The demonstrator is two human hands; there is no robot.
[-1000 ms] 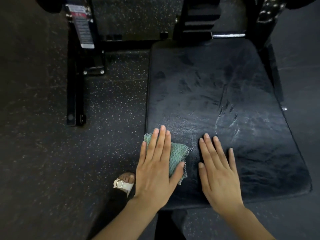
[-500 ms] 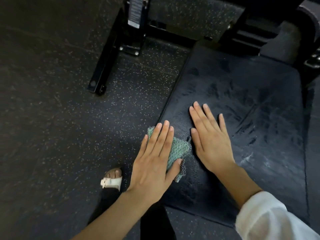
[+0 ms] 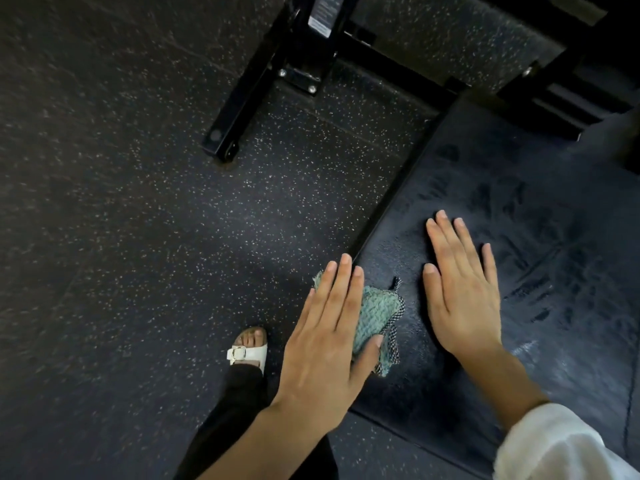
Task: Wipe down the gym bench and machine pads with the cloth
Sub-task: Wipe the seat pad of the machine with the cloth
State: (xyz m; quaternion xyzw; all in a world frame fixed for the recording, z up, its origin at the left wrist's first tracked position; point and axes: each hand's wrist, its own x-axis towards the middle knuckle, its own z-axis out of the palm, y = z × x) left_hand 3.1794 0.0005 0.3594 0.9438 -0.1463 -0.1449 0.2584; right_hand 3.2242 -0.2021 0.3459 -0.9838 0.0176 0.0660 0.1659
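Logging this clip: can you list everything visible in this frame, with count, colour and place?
bench pad: 1, black with wipe streaks, right side of view
cloth: 1, green with a checked edge, at the pad's near-left edge, partly covered
floor: 1, dark speckled rubber, left and bottom
machine frame: 1, black metal, top of view
label: 1, white-grey, on the frame's upright, text unreadable
sandal: 1, white with a buckle, on the floor left of the pad
trouser leg: 1, black, bottom centre
sleeve: 1, white, bottom right
left hand: 1, flat, pressing the cloth
right hand: 1, flat on the pad, beside the cloth
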